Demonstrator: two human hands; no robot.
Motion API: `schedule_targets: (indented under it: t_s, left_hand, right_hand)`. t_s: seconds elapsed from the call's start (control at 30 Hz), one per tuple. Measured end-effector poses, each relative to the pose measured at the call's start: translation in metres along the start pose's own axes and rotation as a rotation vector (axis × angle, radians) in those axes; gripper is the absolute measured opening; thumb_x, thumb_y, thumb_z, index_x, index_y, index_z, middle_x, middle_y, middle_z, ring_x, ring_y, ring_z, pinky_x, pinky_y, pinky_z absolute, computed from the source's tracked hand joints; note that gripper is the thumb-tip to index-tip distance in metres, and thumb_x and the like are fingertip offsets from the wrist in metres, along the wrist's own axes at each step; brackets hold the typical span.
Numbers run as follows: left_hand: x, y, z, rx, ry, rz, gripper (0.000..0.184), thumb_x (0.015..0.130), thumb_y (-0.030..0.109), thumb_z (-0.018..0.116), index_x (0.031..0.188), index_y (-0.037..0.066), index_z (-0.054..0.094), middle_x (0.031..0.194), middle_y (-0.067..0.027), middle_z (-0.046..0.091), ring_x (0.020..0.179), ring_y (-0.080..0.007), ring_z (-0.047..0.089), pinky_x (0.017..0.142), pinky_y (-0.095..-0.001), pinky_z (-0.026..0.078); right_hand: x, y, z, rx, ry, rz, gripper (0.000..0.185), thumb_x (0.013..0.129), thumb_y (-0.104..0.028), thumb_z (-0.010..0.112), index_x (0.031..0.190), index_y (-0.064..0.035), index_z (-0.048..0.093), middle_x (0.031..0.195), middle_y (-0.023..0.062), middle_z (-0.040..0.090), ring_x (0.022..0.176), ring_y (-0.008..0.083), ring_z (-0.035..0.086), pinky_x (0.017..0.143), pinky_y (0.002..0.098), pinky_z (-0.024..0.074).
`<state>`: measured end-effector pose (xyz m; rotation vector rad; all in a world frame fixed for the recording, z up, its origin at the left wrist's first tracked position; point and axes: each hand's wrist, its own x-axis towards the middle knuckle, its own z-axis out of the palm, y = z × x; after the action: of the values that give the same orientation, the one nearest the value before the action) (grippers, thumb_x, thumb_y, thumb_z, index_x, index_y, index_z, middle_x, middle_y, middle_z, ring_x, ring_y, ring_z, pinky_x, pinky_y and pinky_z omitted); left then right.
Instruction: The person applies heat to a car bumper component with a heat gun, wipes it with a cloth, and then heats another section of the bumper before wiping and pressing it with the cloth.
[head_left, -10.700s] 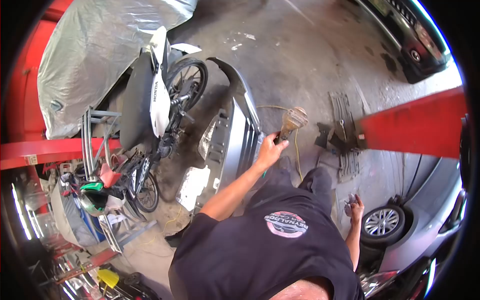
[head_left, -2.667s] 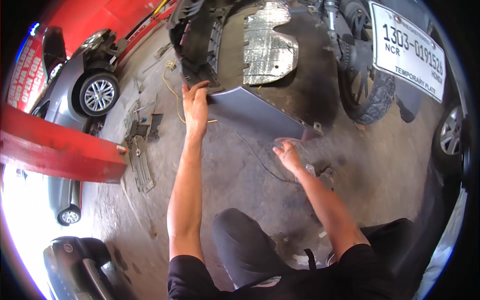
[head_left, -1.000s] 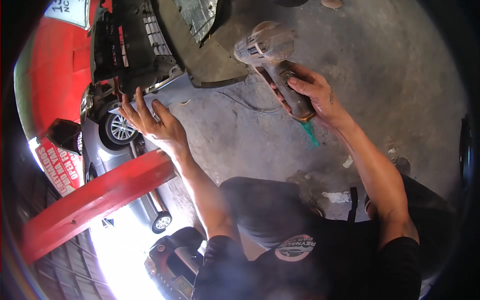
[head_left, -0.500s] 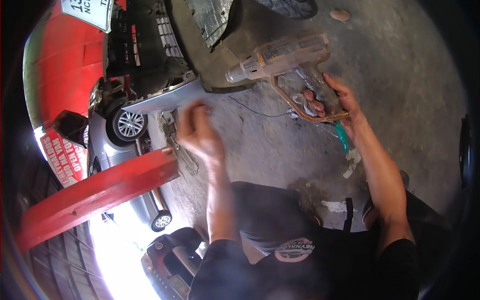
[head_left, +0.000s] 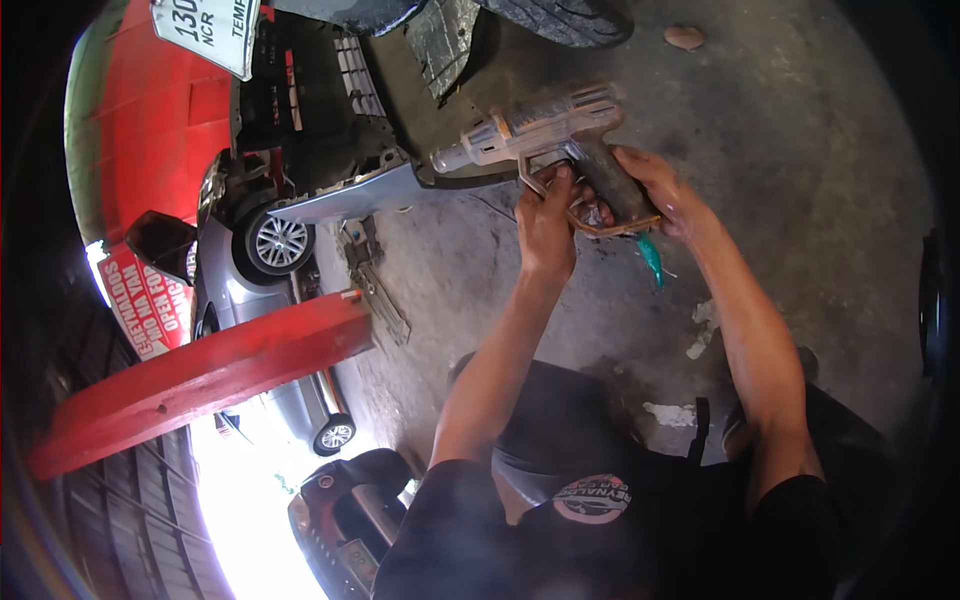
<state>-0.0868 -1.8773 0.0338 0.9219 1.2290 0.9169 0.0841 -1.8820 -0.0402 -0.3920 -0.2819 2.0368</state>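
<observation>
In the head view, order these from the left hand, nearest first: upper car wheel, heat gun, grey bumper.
1. Heat gun: right at the left hand.
2. Grey bumper: off to the left.
3. Upper car wheel: farther left, beyond the bumper.

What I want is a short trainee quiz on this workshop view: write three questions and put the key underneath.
1. Which hand grips the dark, slanted handle of the dusty, grey-brown, gun-shaped tool?
2. True or false: the bright green hanging piece is nearer to the handle's lower end than to the tool's nozzle.
3. Fill in: on the white rectangular plate with dark characters, the letters below "130" read ___.

Key: 1. The right hand. 2. True. 3. NCR.
</observation>
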Motion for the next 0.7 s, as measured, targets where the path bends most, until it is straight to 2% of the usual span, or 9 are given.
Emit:
schedule_targets:
  t_s: [0.2, 0.23, 0.33, 0.43, 0.53, 0.6, 0.63, 0.67, 0.7]
  left_hand:
    - [0.015, -0.009, -0.001, 0.187, 0.059, 0.029, 0.051, 0.104, 0.030, 0.063, 0.141, -0.002, 0.047, 0.125, -0.0139, 0.060, 0.107, -0.0252, 0.065, 0.080, -0.0380, 0.060]
    - [0.016, -0.009, -0.004, 0.241, 0.055, 0.032, 0.054, 0.104, 0.029, 0.062, 0.144, -0.002, 0.045, 0.128, -0.0144, 0.060, 0.108, -0.0253, 0.065, 0.080, -0.0376, 0.060]
    - [0.016, -0.006, -0.014, 0.424, 0.061, 0.006, 0.062, 0.103, 0.027, 0.064, 0.151, -0.003, 0.038, 0.130, -0.0157, 0.062, 0.110, -0.0239, 0.066, 0.080, -0.0355, 0.060]
    - [-0.010, 0.004, -0.022, 0.482, 0.112, -0.027, 0.052, 0.101, 0.018, 0.064, 0.146, -0.004, 0.047, 0.126, -0.0165, 0.067, 0.106, -0.0211, 0.069, 0.079, -0.0325, 0.060]
    - [-0.045, 0.026, -0.041, 0.767, 0.261, 0.090, 0.037, 0.099, 0.009, 0.064, 0.133, -0.004, 0.062, 0.116, -0.0149, 0.072, 0.100, -0.0185, 0.071, 0.078, -0.0289, 0.058]
    - [-0.063, 0.049, -0.056, 1.044, 0.513, 0.481, 0.024, 0.097, 0.003, 0.064, 0.120, -0.002, 0.071, 0.106, -0.0123, 0.075, 0.095, -0.0164, 0.072, 0.076, -0.0267, 0.057]
    - [-0.066, 0.076, -0.061, 1.227, 0.557, 0.826, 0.024, 0.096, 0.002, 0.065, 0.119, 0.001, 0.072, 0.099, -0.0096, 0.074, 0.092, -0.0143, 0.071, 0.075, -0.0258, 0.056]
    - [-0.075, 0.102, -0.073, 1.365, 0.693, 0.821, 0.025, 0.095, 0.000, 0.064, 0.120, 0.001, 0.072, 0.103, -0.0098, 0.071, 0.089, -0.0144, 0.069, 0.074, -0.0249, 0.055]
    - [-0.075, 0.128, -0.073, 1.311, 0.743, 0.889, 0.027, 0.096, 0.004, 0.065, 0.122, 0.003, 0.071, 0.114, -0.0125, 0.067, 0.095, -0.0179, 0.066, 0.078, -0.0290, 0.055]
  right_hand:
    - [0.018, -0.001, -0.002, -0.809, 0.198, -0.157, 0.053, 0.089, -0.022, 0.076, 0.130, 0.0081, 0.060, 0.111, 0.0166, 0.072, 0.091, 0.0232, 0.071, 0.081, 0.0334, 0.0547]
    - [0.023, -0.005, 0.000, -0.902, 0.271, -0.078, 0.060, 0.081, -0.016, 0.079, 0.133, 0.0069, 0.059, 0.114, 0.0188, 0.072, 0.098, 0.0256, 0.070, 0.088, 0.0362, 0.0519]
    - [0.062, 0.014, -0.022, -0.789, 0.190, -0.224, 0.057, 0.081, -0.019, 0.078, 0.130, 0.0057, 0.062, 0.111, 0.0208, 0.073, 0.099, 0.0295, 0.071, 0.090, 0.0369, 0.0518]
    - [0.099, 0.008, -0.038, -1.105, 0.170, -0.329, 0.054, 0.081, -0.023, 0.076, 0.125, 0.0055, 0.064, 0.110, 0.0253, 0.071, 0.097, 0.0347, 0.071, 0.088, 0.0390, 0.0529]
    - [0.143, 0.021, -0.063, -1.365, 0.132, -0.598, 0.053, 0.080, -0.025, 0.073, 0.123, 0.0052, 0.064, 0.103, 0.0270, 0.069, 0.092, 0.0386, 0.069, 0.082, 0.0424, 0.0537]
    - [0.161, 0.017, -0.067, -1.437, 0.111, -0.677, 0.056, 0.079, -0.025, 0.072, 0.126, 0.0046, 0.062, 0.096, 0.0273, 0.068, 0.087, 0.0401, 0.068, 0.077, 0.0446, 0.0539]
    - [0.156, 0.008, -0.050, -1.341, 0.202, -0.587, 0.058, 0.079, -0.025, 0.071, 0.129, 0.0046, 0.061, 0.094, 0.0265, 0.067, 0.086, 0.0391, 0.068, 0.076, 0.0444, 0.0537]
    - [0.153, 0.004, -0.038, -1.246, 0.283, -0.494, 0.061, 0.079, -0.024, 0.071, 0.131, 0.0045, 0.059, 0.093, 0.0258, 0.067, 0.085, 0.0381, 0.068, 0.076, 0.0442, 0.0536]
    - [0.158, 0.005, -0.038, -1.224, 0.266, -0.464, 0.067, 0.080, -0.024, 0.070, 0.139, 0.0030, 0.055, 0.091, 0.0243, 0.068, 0.083, 0.0352, 0.069, 0.075, 0.0427, 0.0538]
